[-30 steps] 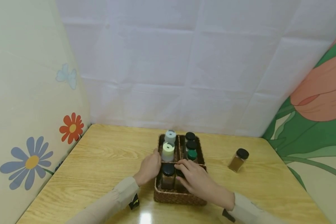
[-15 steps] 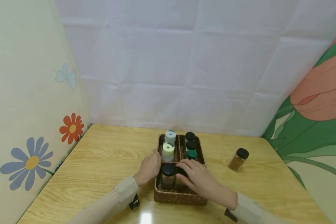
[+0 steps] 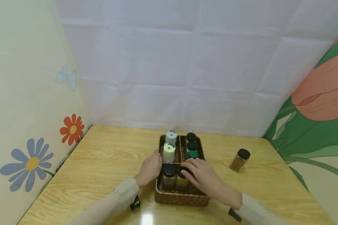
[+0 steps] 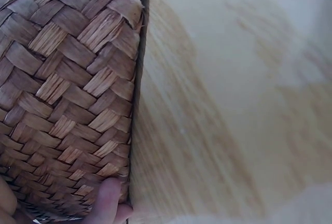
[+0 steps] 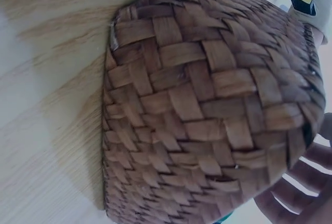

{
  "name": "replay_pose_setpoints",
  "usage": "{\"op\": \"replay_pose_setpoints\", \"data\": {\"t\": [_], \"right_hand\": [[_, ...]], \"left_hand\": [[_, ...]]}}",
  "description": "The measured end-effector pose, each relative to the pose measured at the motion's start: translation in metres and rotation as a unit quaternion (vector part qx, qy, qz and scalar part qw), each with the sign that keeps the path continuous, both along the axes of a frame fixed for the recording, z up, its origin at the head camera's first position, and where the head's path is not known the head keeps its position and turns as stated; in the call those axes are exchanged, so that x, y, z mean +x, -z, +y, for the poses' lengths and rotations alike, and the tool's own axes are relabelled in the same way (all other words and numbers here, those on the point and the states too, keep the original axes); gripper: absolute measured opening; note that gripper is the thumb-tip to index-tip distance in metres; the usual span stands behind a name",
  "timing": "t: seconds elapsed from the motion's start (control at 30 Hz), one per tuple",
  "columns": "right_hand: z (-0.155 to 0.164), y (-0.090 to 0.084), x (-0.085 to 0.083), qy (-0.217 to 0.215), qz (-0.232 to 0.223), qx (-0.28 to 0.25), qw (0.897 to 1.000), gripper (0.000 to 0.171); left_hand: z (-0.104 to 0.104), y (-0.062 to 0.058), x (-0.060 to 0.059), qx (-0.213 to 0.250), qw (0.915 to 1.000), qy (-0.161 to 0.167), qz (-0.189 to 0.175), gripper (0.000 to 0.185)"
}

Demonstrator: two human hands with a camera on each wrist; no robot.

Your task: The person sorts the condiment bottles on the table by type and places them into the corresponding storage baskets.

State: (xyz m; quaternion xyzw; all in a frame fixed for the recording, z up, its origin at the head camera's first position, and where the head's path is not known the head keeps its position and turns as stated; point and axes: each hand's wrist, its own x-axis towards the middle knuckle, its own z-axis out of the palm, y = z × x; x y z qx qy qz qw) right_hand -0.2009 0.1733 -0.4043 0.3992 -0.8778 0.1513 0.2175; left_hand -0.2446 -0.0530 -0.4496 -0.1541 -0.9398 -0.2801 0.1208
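A brown woven basket (image 3: 181,199) with dividers stands on the table. My left hand (image 3: 150,168) grips its left side; in the left wrist view a fingertip (image 4: 107,195) presses low on the woven wall. Inside the front compartment, my right hand (image 3: 201,175) holds a spice jar (image 3: 181,184) by its black lid, the fingers covering much of that lid. Left of it stands a second black-lidded jar (image 3: 169,179). The back left section has a white-capped bottle (image 3: 171,137) and a pale yellow-capped one (image 3: 169,151). Black-lidded jars (image 3: 191,137) and a green lid (image 3: 193,154) show at back right.
A glass jar (image 3: 239,161) of brown spice with a black lid stands apart on the wooden table (image 3: 124,147), right of the basket. White cloth (image 3: 157,62) hangs behind, with flower-printed panels (image 3: 31,93) at both sides.
My right hand has shifted slightly right within the front compartment, and more of the jar under it now shows. The left hand and basket have stayed put.
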Motion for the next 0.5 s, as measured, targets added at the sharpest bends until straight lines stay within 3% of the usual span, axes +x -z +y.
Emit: {"op": "replay_pose_setpoints", "data": {"t": [0.5], "right_hand": [[0.017, -0.004, -0.003, 0.008, 0.025, -0.017, 1.000, 0.010]], "left_hand": [[-0.001, 0.001, 0.001, 0.000, 1.0000, 0.001, 0.002, 0.028]]}}
